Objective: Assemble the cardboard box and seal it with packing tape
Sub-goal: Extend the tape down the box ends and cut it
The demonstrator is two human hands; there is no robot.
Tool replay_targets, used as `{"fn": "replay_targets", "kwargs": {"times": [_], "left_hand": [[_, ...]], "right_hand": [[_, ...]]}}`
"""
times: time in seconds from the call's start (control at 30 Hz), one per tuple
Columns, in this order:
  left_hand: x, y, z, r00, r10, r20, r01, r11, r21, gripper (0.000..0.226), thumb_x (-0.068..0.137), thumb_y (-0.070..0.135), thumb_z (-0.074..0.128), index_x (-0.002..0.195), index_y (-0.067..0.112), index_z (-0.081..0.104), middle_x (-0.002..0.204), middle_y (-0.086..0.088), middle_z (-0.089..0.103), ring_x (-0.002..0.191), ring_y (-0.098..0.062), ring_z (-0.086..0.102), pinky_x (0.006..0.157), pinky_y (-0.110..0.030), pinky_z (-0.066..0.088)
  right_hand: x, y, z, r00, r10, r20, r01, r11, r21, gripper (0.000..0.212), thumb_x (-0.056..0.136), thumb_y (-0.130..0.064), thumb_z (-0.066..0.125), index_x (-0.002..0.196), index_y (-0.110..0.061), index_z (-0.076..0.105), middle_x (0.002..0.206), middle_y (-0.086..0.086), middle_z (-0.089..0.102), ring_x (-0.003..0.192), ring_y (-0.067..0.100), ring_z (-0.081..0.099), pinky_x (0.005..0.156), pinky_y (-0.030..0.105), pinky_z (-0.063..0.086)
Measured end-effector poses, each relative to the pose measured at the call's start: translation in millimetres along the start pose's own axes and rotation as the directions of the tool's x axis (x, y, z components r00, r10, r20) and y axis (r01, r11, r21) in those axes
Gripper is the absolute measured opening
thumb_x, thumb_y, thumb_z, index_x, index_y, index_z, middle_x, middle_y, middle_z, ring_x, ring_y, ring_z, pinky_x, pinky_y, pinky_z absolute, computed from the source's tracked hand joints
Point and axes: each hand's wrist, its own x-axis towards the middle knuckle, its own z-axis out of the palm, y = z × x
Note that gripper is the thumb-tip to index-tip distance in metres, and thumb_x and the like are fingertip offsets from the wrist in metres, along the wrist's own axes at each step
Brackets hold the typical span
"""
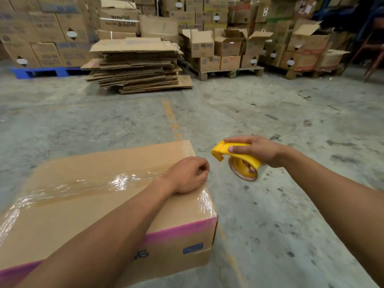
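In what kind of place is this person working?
Most likely a warehouse or packing area. Cartons are stacked high on pallets along the back, a pile of flattened cardboard lies on the bare concrete floor, and the right hand holds a yellow tape dispenser.

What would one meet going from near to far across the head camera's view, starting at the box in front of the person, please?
Taped cardboard box with the left hand resting on it → bare concrete floor → stack of flattened cardboard → stacked boxes on pallets at the back.
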Motion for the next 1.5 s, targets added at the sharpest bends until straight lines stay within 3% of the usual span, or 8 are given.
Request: {"fn": "replay_targets", "kwargs": {"times": [0.13, 0.23, 0.33, 0.53, 0.83, 1.1, 1.3, 1.5], "left_hand": [[2.4, 14.9, -36.1, 0.917, -0.344, -0.201, 0.207, 0.842, -0.497, 0.014, 0.093, 0.024, 0.055, 0.096, 0.015, 0.065, 0.088, 0.000, 0.070, 0.078, -0.016, 0.068, 0.072, -0.028, 0.048], [1.2, 30.3, -79.5, 0.816, -0.567, 0.117, 0.404, 0.414, -0.816, 0.034, 0.096, 0.044, 0.047, 0.095, 0.013, 0.060, 0.080, -0.005, 0.066, 0.064, -0.021, 0.068, 0.056, -0.027, 0.045], [-12.6, 43.0, -102.3, 0.782, -0.432, 0.450, 0.571, 0.206, -0.795, 0.052, 0.091, 0.059, 0.047, 0.098, 0.010, 0.061, 0.080, -0.009, 0.068, 0.063, -0.022, 0.069, 0.049, -0.024, 0.045], [-37.4, 60.4, -93.5, 0.683, -0.207, 0.700, 0.730, 0.166, -0.663, 0.056, 0.088, 0.060, 0.053, 0.107, 0.008, 0.065, 0.089, -0.009, 0.070, 0.069, -0.020, 0.069, 0.046, -0.021, 0.050], [-41.1, 74.9, -81.8, 0.672, -0.199, 0.713, 0.718, -0.062, -0.694, 0.023, 0.093, 0.025, 0.059, 0.093, 0.005, 0.071, 0.077, -0.005, 0.071, 0.058, -0.013, 0.069, 0.048, -0.021, 0.056], [-44.7, 74.1, -72.1, 0.684, -0.215, 0.697, 0.693, -0.107, -0.713, 0.011, 0.091, 0.012, 0.062, 0.092, 0.005, 0.069, 0.073, -0.006, 0.071, 0.061, -0.015, 0.070, 0.054, -0.026, 0.059], [-45.1, 72.1, -57.0, 0.641, -0.301, 0.706, 0.729, -0.049, -0.683, 0.020, 0.097, 0.019, 0.050, 0.085, 0.011, 0.063, 0.081, -0.008, 0.074, 0.068, -0.018, 0.072, 0.061, -0.028, 0.059], [-37.4, 62.1, -41.9, 0.659, -0.508, 0.555, 0.713, 0.186, -0.676, 0.022, 0.094, 0.013, 0.044, 0.082, 0.008, 0.062, 0.063, -0.004, 0.065, 0.061, -0.015, 0.062, 0.058, -0.027, 0.053]], "right_hand": [[-33.7, -3.9, -7.3, 0.966, -0.038, 0.254, -0.076, 0.903, 0.423, 0.052, 0.081, -0.041, 0.070, 0.132, -0.037, 0.059, 0.047, 0.003, 0.046, 0.030, 0.011, 0.039, 0.040, 0.024, 0.044], [-44.8, 8.7, -6.2, 0.878, -0.244, 0.411, -0.100, 0.746, 0.658, 0.059, 0.080, -0.043, 0.075, 0.136, -0.035, 0.057, 0.042, 0.002, 0.048, 0.028, 0.010, 0.046, 0.043, 0.025, 0.048], [-42.6, 26.0, 2.3, 0.690, -0.487, 0.536, -0.166, 0.615, 0.771, 0.051, 0.102, -0.029, 0.044, 0.152, -0.025, 0.033, 0.055, 0.009, 0.052, 0.040, 0.020, 0.052, 0.061, 0.031, 0.055], [-45.7, 22.0, 13.5, 0.736, -0.441, 0.514, -0.099, 0.681, 0.726, 0.050, 0.100, -0.032, 0.048, 0.149, -0.027, 0.040, 0.059, 0.004, 0.068, 0.047, 0.012, 0.066, 0.054, 0.026, 0.055], [-54.1, 14.7, 12.6, 0.772, -0.369, 0.517, -0.097, 0.736, 0.670, 0.051, 0.094, -0.036, 0.059, 0.144, -0.031, 0.048, 0.051, 0.001, 0.064, 0.039, 0.009, 0.061, 0.048, 0.023, 0.052], [-69.3, 11.3, 8.4, 0.829, -0.283, 0.483, -0.084, 0.790, 0.607, 0.053, 0.086, -0.037, 0.069, 0.138, -0.031, 0.055, 0.044, 0.000, 0.058, 0.032, 0.008, 0.054, 0.043, 0.021, 0.049], [-81.7, -1.4, 13.0, 0.900, -0.113, 0.421, -0.106, 0.881, 0.462, 0.060, 0.074, -0.042, 0.081, 0.131, -0.034, 0.062, 0.039, 0.005, 0.048, 0.027, 0.011, 0.047, 0.039, 0.023, 0.049], [-88.7, -18.4, 32.3, 0.934, 0.025, 0.356, -0.121, 0.961, 0.250, 0.052, 0.088, -0.030, 0.058, 0.140, -0.030, 0.049, 0.049, 0.002, 0.057, 0.034, 0.009, 0.052, 0.036, 0.020, 0.045]]}}
